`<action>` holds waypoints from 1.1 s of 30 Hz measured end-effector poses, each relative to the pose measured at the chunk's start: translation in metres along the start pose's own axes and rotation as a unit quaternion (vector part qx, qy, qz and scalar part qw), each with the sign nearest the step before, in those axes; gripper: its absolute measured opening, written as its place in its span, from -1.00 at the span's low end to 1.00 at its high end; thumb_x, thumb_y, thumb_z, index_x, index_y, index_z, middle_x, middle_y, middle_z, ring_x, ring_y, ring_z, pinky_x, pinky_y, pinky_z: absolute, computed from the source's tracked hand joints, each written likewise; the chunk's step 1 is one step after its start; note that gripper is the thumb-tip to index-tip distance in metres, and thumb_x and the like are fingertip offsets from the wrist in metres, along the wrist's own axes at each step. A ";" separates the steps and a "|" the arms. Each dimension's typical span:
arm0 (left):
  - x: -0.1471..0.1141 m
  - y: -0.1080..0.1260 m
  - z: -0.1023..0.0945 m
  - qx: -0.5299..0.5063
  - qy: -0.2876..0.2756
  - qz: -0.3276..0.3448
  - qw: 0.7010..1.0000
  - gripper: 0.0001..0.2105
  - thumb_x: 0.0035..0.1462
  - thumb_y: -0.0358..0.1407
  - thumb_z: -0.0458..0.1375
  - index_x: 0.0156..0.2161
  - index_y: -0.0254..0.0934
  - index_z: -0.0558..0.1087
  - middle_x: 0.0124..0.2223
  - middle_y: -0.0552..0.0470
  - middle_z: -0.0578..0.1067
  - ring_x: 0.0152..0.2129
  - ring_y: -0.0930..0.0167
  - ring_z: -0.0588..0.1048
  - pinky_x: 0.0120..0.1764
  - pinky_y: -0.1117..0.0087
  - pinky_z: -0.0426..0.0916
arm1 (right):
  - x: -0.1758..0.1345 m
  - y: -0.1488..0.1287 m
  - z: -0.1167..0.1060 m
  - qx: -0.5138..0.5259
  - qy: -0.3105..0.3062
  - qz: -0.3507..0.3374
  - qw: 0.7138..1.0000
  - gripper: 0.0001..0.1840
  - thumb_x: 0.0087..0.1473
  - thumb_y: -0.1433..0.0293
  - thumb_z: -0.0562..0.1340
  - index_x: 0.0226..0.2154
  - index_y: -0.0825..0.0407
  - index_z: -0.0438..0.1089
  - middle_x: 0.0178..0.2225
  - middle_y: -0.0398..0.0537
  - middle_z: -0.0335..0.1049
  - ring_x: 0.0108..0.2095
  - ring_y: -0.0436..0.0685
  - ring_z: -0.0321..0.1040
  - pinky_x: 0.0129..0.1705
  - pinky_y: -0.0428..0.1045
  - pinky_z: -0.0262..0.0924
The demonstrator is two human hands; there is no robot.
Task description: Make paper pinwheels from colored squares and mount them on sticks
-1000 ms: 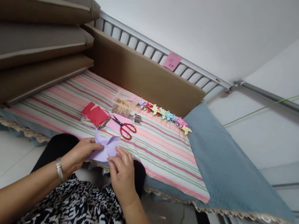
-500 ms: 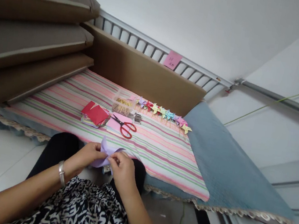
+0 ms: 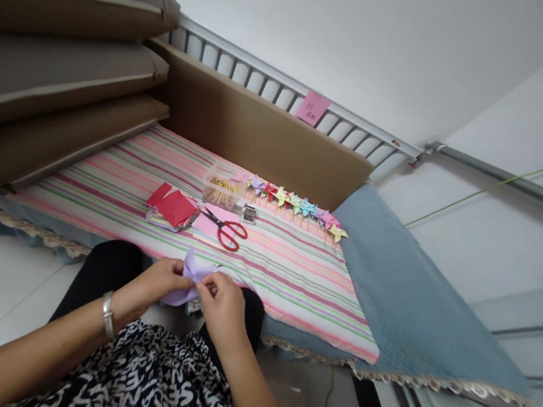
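Note:
Over my lap, a purple paper pinwheel [image 3: 179, 296] with its corners curled inward is held between both hands. My left hand [image 3: 165, 281] is closed, its thumb pressed near the middle of the paper. My right hand [image 3: 221, 295] pinches a folded-in corner at the centre; the fingertips partly hide that spot. Beyond the hands, red-handled scissors [image 3: 230, 230] lie on pink paper [image 3: 207, 227]. A stack of cut paper squares [image 3: 173, 206], a red one on top, sits to their left.
On the striped cloth [image 3: 302, 275] stand a clear box of small sticks [image 3: 222, 191] and a small metal piece [image 3: 249, 213]. A row of finished paper pinwheels [image 3: 295, 202] lies along the cardboard panel [image 3: 261, 131]. Stacked cushions [image 3: 68, 67] rise at the left.
The right-hand flap of the purple paper has been drawn in toward the centre under my right fingers. Both hands stay almost in place.

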State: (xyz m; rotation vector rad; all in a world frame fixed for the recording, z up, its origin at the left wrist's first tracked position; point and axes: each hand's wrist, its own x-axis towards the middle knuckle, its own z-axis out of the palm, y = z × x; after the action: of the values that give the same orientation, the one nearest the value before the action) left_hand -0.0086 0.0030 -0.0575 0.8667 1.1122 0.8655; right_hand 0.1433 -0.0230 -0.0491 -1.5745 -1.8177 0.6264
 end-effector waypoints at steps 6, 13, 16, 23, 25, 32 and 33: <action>0.002 -0.001 -0.002 0.032 0.005 0.019 0.999 -0.85 -0.35 -0.39 0.32 -0.51 -0.37 0.58 -0.56 0.01 0.53 -0.65 0.45 0.37 -0.52 0.49 0.17 | 0.002 0.000 0.007 -0.002 -0.001 0.012 1.000 -0.90 -0.01 0.47 0.28 -0.51 -0.01 0.41 -0.50 -0.18 0.43 -0.42 0.07 0.37 -0.38 -0.10 0.14; 0.007 -0.001 -0.009 0.072 -0.011 0.007 0.997 -0.94 -0.33 -0.39 0.26 -0.59 -0.34 0.52 -0.59 0.00 0.52 -0.67 0.42 0.37 -0.54 0.47 0.16 | -0.002 -0.008 -0.018 -0.025 0.047 -0.033 0.998 -0.92 0.02 0.45 0.25 -0.36 0.00 0.46 -0.36 -0.07 0.46 -0.27 0.14 0.38 -0.21 -0.01 0.22; 0.005 0.005 -0.007 0.097 -0.055 0.000 0.994 -0.99 -0.34 -0.41 0.24 -0.65 -0.31 0.49 -0.61 0.01 0.50 -0.68 0.42 0.36 -0.56 0.47 0.13 | 0.002 -0.011 -0.033 -0.047 0.056 -0.086 0.994 -0.68 -0.04 0.47 0.29 -0.15 -0.01 0.44 -0.16 0.01 0.45 -0.08 0.23 0.32 -0.01 0.10 0.18; 0.004 0.005 0.001 0.155 -0.116 0.004 0.981 -0.94 -0.35 -0.46 0.18 -0.67 -0.31 0.49 -0.68 0.09 0.44 -0.75 0.49 0.23 -0.61 0.49 0.04 | 0.012 0.000 -0.018 0.019 -0.124 -0.017 0.992 -0.26 -0.23 0.59 0.26 0.06 -0.18 0.33 -0.41 -0.21 0.46 -0.40 0.11 0.39 -0.36 -0.07 0.21; 0.007 0.002 0.002 0.162 -0.122 0.009 0.979 -0.93 -0.35 -0.47 0.17 -0.66 -0.30 0.49 -0.67 0.09 0.45 -0.73 0.48 0.24 -0.60 0.48 0.07 | 0.014 0.005 -0.012 0.042 -0.131 0.004 0.991 -0.23 -0.27 0.60 0.24 0.06 -0.17 0.33 -0.49 -0.25 0.41 -0.49 0.07 0.33 -0.44 -0.10 0.15; 0.008 0.011 -0.004 0.146 -0.111 0.031 0.983 -0.86 -0.28 -0.45 0.23 -0.47 -0.30 0.49 -0.52 0.07 0.50 -0.60 0.44 0.38 -0.50 0.48 0.18 | 0.021 0.017 -0.007 0.226 -0.148 0.091 0.959 -0.18 -0.32 0.61 0.20 0.10 -0.06 0.27 -0.63 -0.37 0.19 -0.62 -0.04 0.11 -0.53 -0.15 0.03; 0.007 0.014 -0.006 0.127 -0.097 0.034 0.987 -0.80 -0.26 -0.42 0.27 -0.39 -0.30 0.50 -0.48 0.07 0.51 -0.56 0.43 0.40 -0.49 0.48 0.19 | 0.021 0.018 -0.008 0.252 -0.145 0.107 0.951 -0.19 -0.30 0.59 0.20 0.11 -0.04 0.24 -0.62 -0.37 0.20 -0.64 -0.05 0.11 -0.54 -0.16 0.02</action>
State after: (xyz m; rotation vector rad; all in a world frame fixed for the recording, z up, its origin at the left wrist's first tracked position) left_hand -0.0149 0.0157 -0.0486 1.1807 1.0402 0.6876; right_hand 0.1598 0.0005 -0.0535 -1.3810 -1.5189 1.3658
